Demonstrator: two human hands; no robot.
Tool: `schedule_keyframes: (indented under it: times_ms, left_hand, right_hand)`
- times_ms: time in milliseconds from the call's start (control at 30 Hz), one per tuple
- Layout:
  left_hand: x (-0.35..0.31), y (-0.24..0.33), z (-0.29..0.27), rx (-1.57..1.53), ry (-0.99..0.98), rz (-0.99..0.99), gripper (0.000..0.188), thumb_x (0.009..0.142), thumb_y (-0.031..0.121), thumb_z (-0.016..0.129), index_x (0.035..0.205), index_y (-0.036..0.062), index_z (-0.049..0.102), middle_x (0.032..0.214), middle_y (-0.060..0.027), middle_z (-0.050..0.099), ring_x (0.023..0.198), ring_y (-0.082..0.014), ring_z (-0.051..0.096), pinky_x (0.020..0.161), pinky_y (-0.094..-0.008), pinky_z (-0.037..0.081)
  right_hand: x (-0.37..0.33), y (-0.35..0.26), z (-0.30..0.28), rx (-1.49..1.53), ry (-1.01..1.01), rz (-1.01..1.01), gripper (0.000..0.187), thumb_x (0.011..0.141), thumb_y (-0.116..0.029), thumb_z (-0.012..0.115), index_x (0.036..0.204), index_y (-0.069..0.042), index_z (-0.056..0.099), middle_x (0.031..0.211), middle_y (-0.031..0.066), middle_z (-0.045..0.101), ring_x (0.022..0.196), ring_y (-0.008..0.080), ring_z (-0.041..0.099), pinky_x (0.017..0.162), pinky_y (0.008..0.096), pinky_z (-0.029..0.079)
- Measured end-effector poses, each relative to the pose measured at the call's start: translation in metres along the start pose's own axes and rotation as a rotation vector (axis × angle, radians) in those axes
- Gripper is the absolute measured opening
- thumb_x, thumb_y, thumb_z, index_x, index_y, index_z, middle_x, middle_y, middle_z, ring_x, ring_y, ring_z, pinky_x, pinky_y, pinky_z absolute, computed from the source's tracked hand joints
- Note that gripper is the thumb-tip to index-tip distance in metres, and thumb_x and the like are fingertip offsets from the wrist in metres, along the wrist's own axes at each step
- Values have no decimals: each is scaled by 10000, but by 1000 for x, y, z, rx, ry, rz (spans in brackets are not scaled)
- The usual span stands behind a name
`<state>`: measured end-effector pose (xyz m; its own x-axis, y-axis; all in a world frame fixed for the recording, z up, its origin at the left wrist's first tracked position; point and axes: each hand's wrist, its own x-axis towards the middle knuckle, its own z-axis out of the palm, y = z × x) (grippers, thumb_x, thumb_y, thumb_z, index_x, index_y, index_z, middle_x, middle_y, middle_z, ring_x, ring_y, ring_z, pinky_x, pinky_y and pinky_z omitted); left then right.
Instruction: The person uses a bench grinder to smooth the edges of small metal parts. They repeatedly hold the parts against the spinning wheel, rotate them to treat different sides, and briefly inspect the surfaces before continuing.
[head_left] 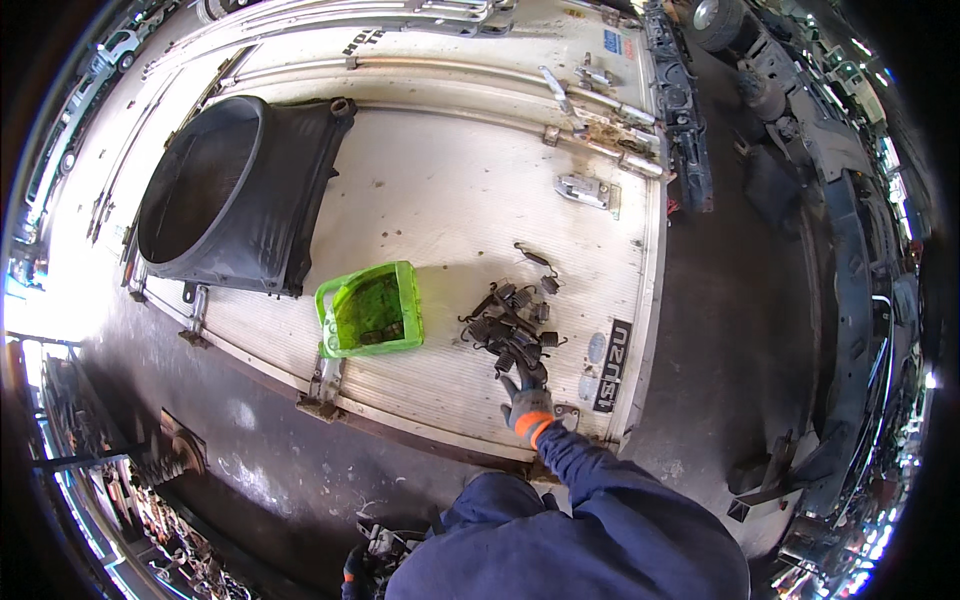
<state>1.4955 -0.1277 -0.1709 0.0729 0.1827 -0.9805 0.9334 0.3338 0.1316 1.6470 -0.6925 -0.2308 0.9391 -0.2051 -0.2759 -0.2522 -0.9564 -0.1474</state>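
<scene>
A pile of dark coil springs [510, 325] with hooked ends lies on a white ribbed panel [450, 170]. My right hand [528, 397], in a grey glove with an orange cuff, reaches to the pile's near edge. Its thumb stands apart from the fingers, which touch the springs; no firm hold shows. One longer spring [536, 258] lies loosely at the far side of the pile. Left of it stands a bright green plastic container [408, 300] with a handle and a few dark pieces inside. My left hand [353, 562], also gloved, hangs low beside my body, its fingers mostly hidden near some metal parts [385, 542].
A large black fan shroud [285, 200] rests on the panel at the left. Metal latches [588, 190] and long rods [450, 68] are fixed to the panel. A truck frame [850, 220] runs along the right, and metal scrap [125, 510] lies at lower left.
</scene>
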Motion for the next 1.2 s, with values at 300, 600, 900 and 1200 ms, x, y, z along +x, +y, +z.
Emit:
schedule_keyframes:
  times_ms: [300,600,900,1200]
  left_hand:
    - [26,30,46,111,-483,499,486,915,614,491,1170,216,601,874,-28,598,832,-316,616,623,-543,498]
    - [-198,-29,170,-87,-1286,148,609,938,648,383,1176,147,633,814,-65,672,883,-309,619,612,-417,448]
    - [-290,-219,194,417,-908,114,463,958,513,468,1284,207,585,986,9,658,935,-252,614,685,-411,485]
    - [-251,-469,270,988,-1637,-549,315,998,293,501,1200,65,583,1093,-106,647,851,-231,634,669,-352,520]
  right_hand:
    - [-185,52,52,550,-381,235,541,837,-456,656,1243,-101,612,1140,196,666,1031,365,643,903,428,499]
    - [-464,136,54,719,293,500,405,834,-275,701,1163,-44,648,1030,155,704,902,283,685,800,375,533]
    - [-682,62,44,945,561,594,394,871,-252,689,1187,-24,630,1068,156,699,912,277,680,826,363,536]
    - [-835,57,-66,1141,718,634,351,939,-337,595,1146,-60,656,991,127,708,866,215,669,786,350,520]
